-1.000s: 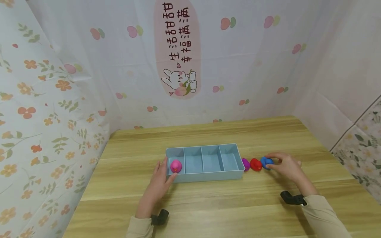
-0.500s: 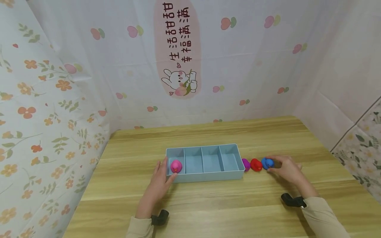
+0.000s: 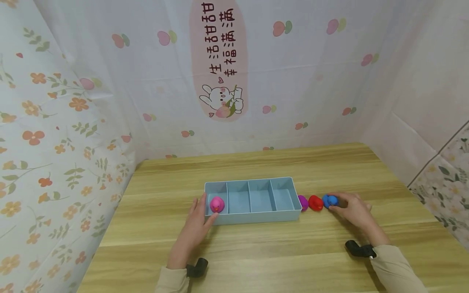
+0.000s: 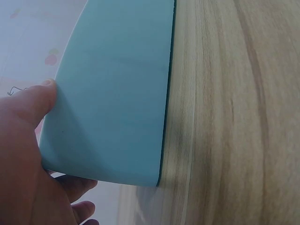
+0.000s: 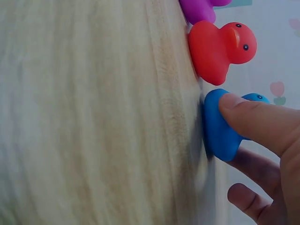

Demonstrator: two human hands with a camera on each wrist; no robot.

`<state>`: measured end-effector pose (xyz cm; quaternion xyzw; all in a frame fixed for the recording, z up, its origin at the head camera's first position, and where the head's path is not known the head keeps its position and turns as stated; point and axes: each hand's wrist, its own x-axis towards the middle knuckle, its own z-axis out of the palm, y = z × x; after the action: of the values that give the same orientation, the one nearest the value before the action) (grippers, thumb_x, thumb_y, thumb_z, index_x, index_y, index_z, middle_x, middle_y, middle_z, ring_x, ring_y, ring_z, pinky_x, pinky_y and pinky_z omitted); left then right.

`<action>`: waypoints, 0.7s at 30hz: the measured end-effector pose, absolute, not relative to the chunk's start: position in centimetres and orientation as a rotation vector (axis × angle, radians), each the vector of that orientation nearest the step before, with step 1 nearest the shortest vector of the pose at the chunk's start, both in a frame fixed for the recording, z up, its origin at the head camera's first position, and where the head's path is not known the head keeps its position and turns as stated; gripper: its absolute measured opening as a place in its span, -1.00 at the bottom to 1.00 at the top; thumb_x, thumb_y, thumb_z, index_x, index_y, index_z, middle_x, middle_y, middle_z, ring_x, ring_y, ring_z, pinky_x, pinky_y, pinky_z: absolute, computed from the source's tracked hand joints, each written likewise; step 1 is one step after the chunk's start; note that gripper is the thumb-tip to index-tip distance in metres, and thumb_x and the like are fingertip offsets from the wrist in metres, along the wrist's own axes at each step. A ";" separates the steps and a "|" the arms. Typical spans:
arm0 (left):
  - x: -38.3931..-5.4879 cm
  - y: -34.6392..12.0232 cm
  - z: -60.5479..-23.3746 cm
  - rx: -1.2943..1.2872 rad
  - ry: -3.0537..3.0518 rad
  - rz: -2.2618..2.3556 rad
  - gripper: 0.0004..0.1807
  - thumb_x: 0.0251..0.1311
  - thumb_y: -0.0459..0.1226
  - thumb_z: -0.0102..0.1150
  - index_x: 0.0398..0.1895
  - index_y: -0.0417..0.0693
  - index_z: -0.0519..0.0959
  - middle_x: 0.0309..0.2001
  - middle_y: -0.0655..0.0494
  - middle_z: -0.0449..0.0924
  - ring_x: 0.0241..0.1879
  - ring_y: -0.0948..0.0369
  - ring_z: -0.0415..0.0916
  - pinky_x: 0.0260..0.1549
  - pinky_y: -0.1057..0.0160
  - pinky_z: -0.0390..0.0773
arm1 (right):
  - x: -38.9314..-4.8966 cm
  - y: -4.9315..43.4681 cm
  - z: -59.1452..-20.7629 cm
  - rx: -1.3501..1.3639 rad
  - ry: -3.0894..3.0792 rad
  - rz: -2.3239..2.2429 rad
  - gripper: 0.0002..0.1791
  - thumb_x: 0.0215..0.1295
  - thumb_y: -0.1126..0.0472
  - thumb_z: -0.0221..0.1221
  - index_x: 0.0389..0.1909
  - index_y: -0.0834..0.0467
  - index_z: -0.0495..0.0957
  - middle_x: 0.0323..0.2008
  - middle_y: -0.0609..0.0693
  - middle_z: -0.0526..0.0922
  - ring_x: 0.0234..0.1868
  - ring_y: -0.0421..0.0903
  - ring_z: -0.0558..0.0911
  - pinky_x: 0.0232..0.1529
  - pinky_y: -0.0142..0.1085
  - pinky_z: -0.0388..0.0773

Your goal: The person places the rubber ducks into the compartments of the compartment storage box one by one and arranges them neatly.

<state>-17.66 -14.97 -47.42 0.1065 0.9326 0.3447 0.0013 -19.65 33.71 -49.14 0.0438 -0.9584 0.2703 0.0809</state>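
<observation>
At the left end of the light blue box (image 3: 256,217): my left hand (image 3: 195,224) holds the corner, thumb at the rim of the front wall, the other fingers along the short end; it lies just as it did a second ago.

Leftmost compartment: the pink duck (image 3: 217,204) sits upright, beak towards me, in the same spot as earlier. Three more compartments run on to its right, set off by dividers.

Right of the box: three ducks in a row on the desk (image 3: 256,256). Nearest is the purple duck (image 3: 303,202), partly hidden by the box's right end; then the red duck (image 3: 315,203); then the blue duck (image 3: 330,200), just beside the red one.

Outer end of the row: my right hand (image 3: 354,209) has the blue duck pinched, thumb on the side nearer me, forefinger round the far side. The right wrist view shows my thumb pressed on its body.

Since a second ago: the blue duck sits a shade farther right, and my right hand has shifted slightly with it. The red and purple ducks have kept their places.

At my beige cuffs: a black mount (image 3: 198,267) on each wrist.

Beyond the desk: white cloth (image 3: 307,81) printed with fruit, lettering and a rabbit.
</observation>
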 end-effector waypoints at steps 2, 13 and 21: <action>-17.6 -14.9 -47.4 0.339 2.928 1.085 -0.17 0.36 0.00 -0.01 0.49 -0.25 -0.07 0.46 -0.23 0.03 0.46 -0.25 -0.23 0.32 -0.33 -0.01 | -19.5 33.7 -48.9 0.121 -2.865 0.816 -0.52 0.11 0.09 0.36 0.05 0.19 0.58 0.05 0.34 0.57 -0.03 0.26 0.39 -0.26 0.01 0.02; -17.6 -15.0 -47.4 0.349 2.930 1.090 -0.16 0.36 0.03 -0.03 0.48 -0.26 -0.07 0.47 -0.22 0.03 0.46 -0.25 -0.23 0.33 -0.31 -0.01 | -19.6 33.4 -47.2 0.100 -2.876 0.843 -0.51 0.15 0.06 0.33 0.04 0.25 0.56 0.03 0.41 0.55 -0.06 0.30 0.41 -0.19 0.22 0.03; -17.7 -15.0 -47.4 0.339 2.924 1.100 -0.17 0.36 0.00 -0.01 0.49 -0.25 -0.08 0.47 -0.22 0.02 0.47 -0.25 -0.23 0.32 -0.32 -0.01 | -20.0 33.0 -46.1 0.142 -2.847 0.828 -0.52 0.17 0.05 0.32 0.06 0.21 0.56 0.08 0.38 0.53 -0.07 0.25 0.41 -0.24 0.06 0.03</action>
<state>-17.65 -15.03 -47.42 0.1079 0.9305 0.3501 -0.0004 -19.96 33.00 -46.14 0.0476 -0.9556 0.2777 0.0864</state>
